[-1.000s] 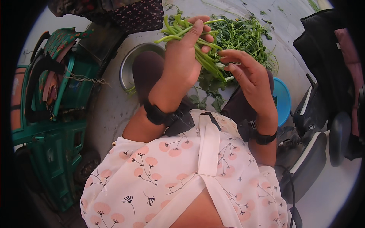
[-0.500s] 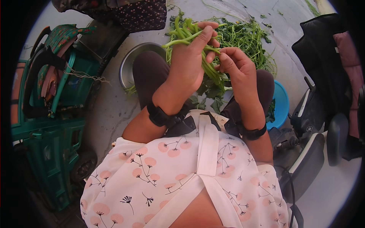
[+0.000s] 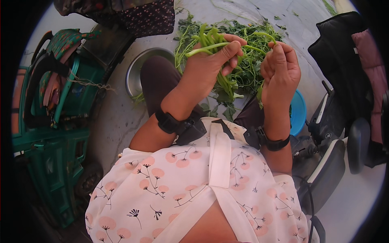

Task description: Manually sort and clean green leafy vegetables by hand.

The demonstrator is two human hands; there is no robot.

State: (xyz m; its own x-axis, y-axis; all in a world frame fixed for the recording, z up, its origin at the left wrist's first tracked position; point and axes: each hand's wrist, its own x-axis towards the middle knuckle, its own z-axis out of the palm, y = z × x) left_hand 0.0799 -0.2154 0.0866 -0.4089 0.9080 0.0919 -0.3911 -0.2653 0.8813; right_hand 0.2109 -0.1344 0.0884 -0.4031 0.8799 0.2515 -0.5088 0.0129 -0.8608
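Note:
My left hand (image 3: 202, 69) is closed round a bunch of thick green leafy-vegetable stems (image 3: 209, 37); their cut-looking ends stick out above the thumb and the rest hangs below the palm. To its right, my right hand (image 3: 281, 73) is raised and pinches a thin green stem (image 3: 265, 35) between thumb and fingertips. The stem curves up and leftward from the pinch. Beyond both hands a heap of tangled green vines and leaves (image 3: 253, 34) lies on the floor. A few leaves (image 3: 229, 111) show between my knees.
A steel bowl (image 3: 131, 77) rests by my left knee and a blue basin (image 3: 299, 115) by my right. Leftward stands a green wheeled vehicle (image 3: 52, 162) with cloths on it. Rightward is a scooter-like vehicle (image 3: 328, 162) with a black padded garment (image 3: 336, 52).
My right hand has moved away to the right from the left hand, drawing a thin stem along in its pinch. The left hand keeps its bunch and has shifted slightly right and down.

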